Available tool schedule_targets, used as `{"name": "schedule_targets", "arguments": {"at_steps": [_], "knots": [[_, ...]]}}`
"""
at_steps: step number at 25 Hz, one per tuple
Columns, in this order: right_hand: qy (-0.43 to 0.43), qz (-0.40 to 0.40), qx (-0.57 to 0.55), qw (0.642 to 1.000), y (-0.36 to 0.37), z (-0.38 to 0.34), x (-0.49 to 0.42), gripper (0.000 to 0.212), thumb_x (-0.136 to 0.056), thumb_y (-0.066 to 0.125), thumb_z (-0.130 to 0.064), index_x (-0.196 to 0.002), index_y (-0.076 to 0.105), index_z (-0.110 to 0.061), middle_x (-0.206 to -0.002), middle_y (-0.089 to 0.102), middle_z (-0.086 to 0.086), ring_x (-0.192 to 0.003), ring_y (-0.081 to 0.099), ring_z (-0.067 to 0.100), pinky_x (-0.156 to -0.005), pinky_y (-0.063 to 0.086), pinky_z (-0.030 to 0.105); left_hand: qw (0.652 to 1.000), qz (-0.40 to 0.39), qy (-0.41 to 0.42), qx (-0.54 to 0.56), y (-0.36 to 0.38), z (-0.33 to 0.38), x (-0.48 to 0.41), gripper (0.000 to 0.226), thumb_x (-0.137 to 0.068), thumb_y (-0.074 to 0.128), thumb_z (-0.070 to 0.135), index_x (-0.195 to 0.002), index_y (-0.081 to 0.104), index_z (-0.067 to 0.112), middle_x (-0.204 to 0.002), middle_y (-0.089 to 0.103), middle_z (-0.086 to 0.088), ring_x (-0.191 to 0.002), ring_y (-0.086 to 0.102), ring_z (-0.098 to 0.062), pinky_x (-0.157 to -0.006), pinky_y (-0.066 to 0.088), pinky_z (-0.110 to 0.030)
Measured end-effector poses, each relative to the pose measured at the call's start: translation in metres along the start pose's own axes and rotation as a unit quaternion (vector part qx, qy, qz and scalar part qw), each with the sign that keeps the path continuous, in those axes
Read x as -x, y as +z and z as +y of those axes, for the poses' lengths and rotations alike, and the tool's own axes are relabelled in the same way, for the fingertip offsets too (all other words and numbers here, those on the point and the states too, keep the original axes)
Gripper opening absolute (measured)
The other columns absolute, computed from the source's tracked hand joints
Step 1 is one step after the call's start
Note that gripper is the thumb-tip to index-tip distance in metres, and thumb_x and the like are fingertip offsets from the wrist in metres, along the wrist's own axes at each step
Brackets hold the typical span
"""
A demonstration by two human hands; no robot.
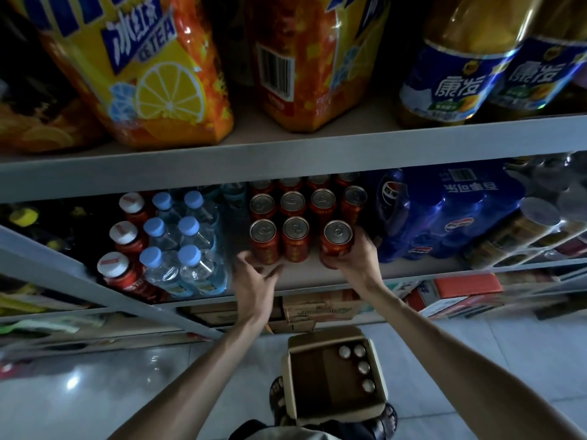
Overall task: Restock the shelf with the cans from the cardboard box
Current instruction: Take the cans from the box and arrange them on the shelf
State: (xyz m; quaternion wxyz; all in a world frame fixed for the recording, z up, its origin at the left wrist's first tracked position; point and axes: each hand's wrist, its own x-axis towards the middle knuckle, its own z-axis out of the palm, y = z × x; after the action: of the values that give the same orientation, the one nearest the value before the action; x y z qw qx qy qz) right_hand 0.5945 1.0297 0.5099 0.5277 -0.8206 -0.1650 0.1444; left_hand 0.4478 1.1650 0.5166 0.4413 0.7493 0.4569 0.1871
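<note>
Red cans with silver tops stand in rows on the middle shelf (305, 281). My right hand (355, 258) grips one red can (337, 241) at the right end of the front row, its base on the shelf board. My left hand (254, 274) hovers just in front of the leftmost front can (263, 241), fingers spread and holding nothing. On the floor below stands the open cardboard box (330, 404), with several cans (360, 366) along its right side.
Water bottles (187, 265) and red-labelled bottles stand left of the cans. A blue shrink-wrapped soda pack (444, 217) sits to their right. Big iced tea bottles (152, 74) fill the shelf above. Cartons (317, 308) lie under the bottom shelf, and my sandalled feet flank the box.
</note>
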Motion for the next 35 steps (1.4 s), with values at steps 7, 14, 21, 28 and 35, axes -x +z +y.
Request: {"name": "schedule_targets", "arguments": {"at_steps": [7, 14, 21, 28, 35], "knots": [[-0.017, 0.014, -0.018, 1.000, 0.027, 0.015, -0.011, 0.075, -0.061, 0.087, -0.012, -0.126, 0.051, -0.026, -0.115, 0.058, -0.018, -0.107, 0.056, 0.001, -0.094, 0.045, 0.024, 0.996, -0.006, -0.055, -0.066, 0.023, 0.010, -0.035, 0.118, -0.064, 0.080, 0.058, -0.149, 0.023, -0.001, -0.148, 0.041, -0.023, -0.134, 0.043, -0.035, -0.109, 0.037, -0.041], [-0.015, -0.010, -0.057, 0.998, 0.031, 0.027, -0.014, 0.080, -0.064, 0.090, -0.025, -0.125, 0.043, -0.047, -0.116, 0.061, -0.034, -0.110, 0.056, -0.014, -0.089, 0.045, 0.005, 0.997, 0.016, -0.072, -0.037, 0.041, 0.002, -0.036, 0.120, -0.058, 0.085, 0.054, -0.146, 0.024, -0.001, -0.141, 0.050, -0.022, -0.127, 0.051, -0.037, -0.101, 0.043, -0.039], [-0.007, -0.034, -0.094, 0.995, 0.032, 0.028, -0.022, 0.083, -0.062, 0.088, -0.026, -0.127, 0.042, -0.048, -0.119, 0.065, -0.024, -0.112, 0.062, -0.001, -0.091, 0.051, 0.018, 0.997, 0.022, -0.073, -0.035, 0.050, -0.007, -0.038, 0.119, -0.061, 0.086, 0.047, -0.146, 0.022, -0.006, -0.138, 0.051, -0.024, -0.124, 0.052, -0.038, -0.097, 0.042, -0.037], [0.015, -0.048, -0.129, 0.990, 0.027, 0.022, -0.020, 0.087, -0.059, 0.087, -0.027, -0.133, 0.040, -0.031, -0.124, 0.064, -0.011, -0.116, 0.061, 0.005, -0.098, 0.050, 0.032, 0.996, 0.027, -0.080, -0.030, 0.051, -0.004, -0.036, 0.127, -0.054, 0.089, 0.048, -0.146, 0.021, -0.006, -0.135, 0.053, -0.025, -0.121, 0.054, -0.040, -0.094, 0.043, -0.037], [0.048, -0.029, -0.097, 0.994, 0.032, 0.018, -0.019, 0.094, -0.050, 0.086, -0.041, -0.133, 0.041, -0.031, -0.116, 0.063, -0.019, -0.104, 0.058, -0.010, -0.087, 0.046, 0.014, 0.996, 0.002, -0.080, -0.035, 0.049, -0.004, -0.034, 0.124, -0.061, 0.086, 0.050, -0.147, 0.016, -0.006, -0.141, 0.047, -0.025, -0.127, 0.048, -0.040, -0.103, 0.041, -0.042]]}}
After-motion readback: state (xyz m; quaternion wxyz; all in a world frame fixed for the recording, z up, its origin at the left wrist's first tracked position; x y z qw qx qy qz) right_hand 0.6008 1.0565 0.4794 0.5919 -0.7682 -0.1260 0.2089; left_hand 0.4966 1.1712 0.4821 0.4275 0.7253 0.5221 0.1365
